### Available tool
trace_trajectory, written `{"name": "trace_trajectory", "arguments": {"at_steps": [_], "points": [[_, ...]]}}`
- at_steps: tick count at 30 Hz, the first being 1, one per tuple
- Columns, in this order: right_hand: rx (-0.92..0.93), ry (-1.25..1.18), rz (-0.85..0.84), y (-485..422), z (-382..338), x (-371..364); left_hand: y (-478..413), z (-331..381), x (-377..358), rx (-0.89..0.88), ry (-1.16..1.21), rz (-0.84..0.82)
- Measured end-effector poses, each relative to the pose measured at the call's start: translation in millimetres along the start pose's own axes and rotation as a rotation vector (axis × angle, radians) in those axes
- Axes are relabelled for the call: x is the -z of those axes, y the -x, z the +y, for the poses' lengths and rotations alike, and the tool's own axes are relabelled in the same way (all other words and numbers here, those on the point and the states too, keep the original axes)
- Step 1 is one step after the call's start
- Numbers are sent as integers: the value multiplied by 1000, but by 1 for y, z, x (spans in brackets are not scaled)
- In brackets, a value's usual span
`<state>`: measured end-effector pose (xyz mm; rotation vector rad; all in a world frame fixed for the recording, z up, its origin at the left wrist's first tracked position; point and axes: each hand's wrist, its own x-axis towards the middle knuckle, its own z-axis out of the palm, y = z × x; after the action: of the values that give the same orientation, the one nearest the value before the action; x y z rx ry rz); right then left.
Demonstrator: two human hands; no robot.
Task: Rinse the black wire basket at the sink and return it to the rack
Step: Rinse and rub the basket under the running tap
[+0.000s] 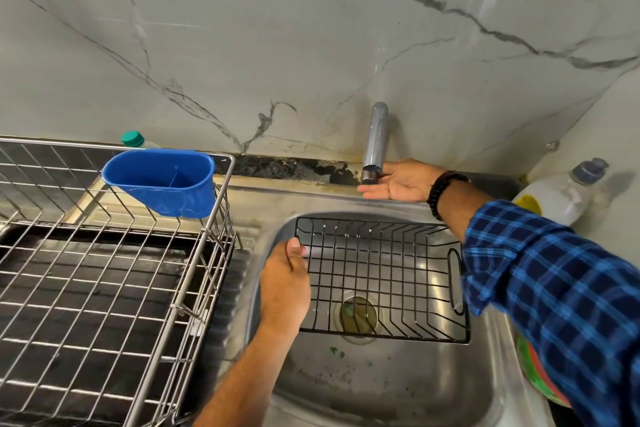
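Observation:
The black wire basket [381, 274] hangs level inside the steel sink [346, 392], above the drain. My left hand [284, 284] grips the basket's left rim, thumb on top. My right hand [398, 182] reaches to the back of the sink, palm up, fingers apart, touching the base of the chrome tap [375, 142]. No water is visible from the tap. The steel wire dish rack [104, 270] stands to the left of the sink.
A blue plastic cup [162, 180] hangs on the rack's back right corner, a green-capped bottle [133, 139] behind it. A white bottle [561, 192] stands right of the sink beside a yellow item. Green and orange plates [540, 378] sit at the sink's right edge. A marble wall rises behind.

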<state>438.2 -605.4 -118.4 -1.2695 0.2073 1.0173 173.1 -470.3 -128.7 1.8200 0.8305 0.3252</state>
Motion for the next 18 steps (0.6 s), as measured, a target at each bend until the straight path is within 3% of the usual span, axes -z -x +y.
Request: {"name": "trace_trajectory", "arguments": {"at_steps": [5,9,14,18], "points": [[-7,-97,-72,1,3,5,0,0,2,-8,-15,-7],[-37,-88,-19,-4,2,0,-1,-3,2,-11,-39,3],[-32,274,135,-19,4,-20,-3,-2,2,4,-23,-3],[-54,419,126,-3,-5,-7,-3,-1,1,14,43,-24]]}}
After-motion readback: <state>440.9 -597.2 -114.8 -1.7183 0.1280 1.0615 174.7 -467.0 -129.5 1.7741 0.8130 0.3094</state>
